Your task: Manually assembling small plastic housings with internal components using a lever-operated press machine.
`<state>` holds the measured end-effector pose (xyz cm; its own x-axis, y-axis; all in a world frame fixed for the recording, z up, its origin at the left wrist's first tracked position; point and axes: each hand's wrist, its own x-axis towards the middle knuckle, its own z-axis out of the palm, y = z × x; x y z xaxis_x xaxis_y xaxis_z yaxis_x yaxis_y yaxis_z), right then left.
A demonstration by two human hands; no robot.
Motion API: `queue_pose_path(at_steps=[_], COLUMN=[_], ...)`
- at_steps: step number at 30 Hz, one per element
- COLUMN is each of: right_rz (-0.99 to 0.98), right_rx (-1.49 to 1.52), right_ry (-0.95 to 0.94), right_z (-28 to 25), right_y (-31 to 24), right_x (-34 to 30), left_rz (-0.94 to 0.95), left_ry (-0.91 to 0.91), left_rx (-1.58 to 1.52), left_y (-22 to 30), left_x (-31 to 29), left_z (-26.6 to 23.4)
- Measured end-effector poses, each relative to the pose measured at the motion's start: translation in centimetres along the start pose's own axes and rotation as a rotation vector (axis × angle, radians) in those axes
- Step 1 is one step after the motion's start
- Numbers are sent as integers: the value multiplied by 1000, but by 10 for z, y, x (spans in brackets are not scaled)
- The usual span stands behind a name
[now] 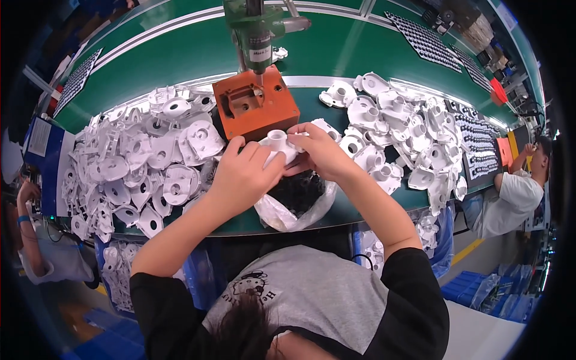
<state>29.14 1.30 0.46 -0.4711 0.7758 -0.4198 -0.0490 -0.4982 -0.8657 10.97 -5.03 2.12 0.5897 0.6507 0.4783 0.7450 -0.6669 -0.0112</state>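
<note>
Between my two hands is a white plastic housing (pixel 278 139) with a round collar standing up from it. My left hand (pixel 249 167) grips it from the left, fingers curled over its edge. On the other side my right hand (pixel 319 147) pinches it with thumb and fingers. Just beyond the part stands an orange fixture block (pixel 258 120) with a shaped hollow in its top. Above that block hangs the green head of a press (pixel 258 45). Under my hands lies a clear plastic bag (pixel 291 219) holding small black pieces (pixel 295 192).
White housings lie in a large heap (pixel 138 156) on the left and another heap (pixel 390 120) on the right. Blue lined bins of parts (pixel 120 270) stand below the table edge. A tray of small dark parts (pixel 478 144) is at far right. Co-workers (pixel 513 192) sit at both sides.
</note>
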Motion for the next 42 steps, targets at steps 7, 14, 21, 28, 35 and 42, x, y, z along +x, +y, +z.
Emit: queue_pose_path(at_steps=[7,14,21,28,35,42], right_rz=[-214,-453,-497,-386,-507,-664], right_rx=[-378,-1471,-1445,-1217,-1101,-811], right_ry=[122,156,115,-12,-74,248], right_z=[-15,-35,-40,-44,-45,-19], right_y=[-11,48,49,25,5,-42], right_x=[-11,-16,-12,-18,-6,94], left_rz=[-152,-213,-174,-189,-236,-338], left_ry=[28,47,122,123,48,91], left_rx=[38,128,-38,-115,-43,29], left_y=[-43,-97,-107,-108,-102,-77], left_x=[8,17,17,14,0,2], left_z=[9,46,59,62,80,80])
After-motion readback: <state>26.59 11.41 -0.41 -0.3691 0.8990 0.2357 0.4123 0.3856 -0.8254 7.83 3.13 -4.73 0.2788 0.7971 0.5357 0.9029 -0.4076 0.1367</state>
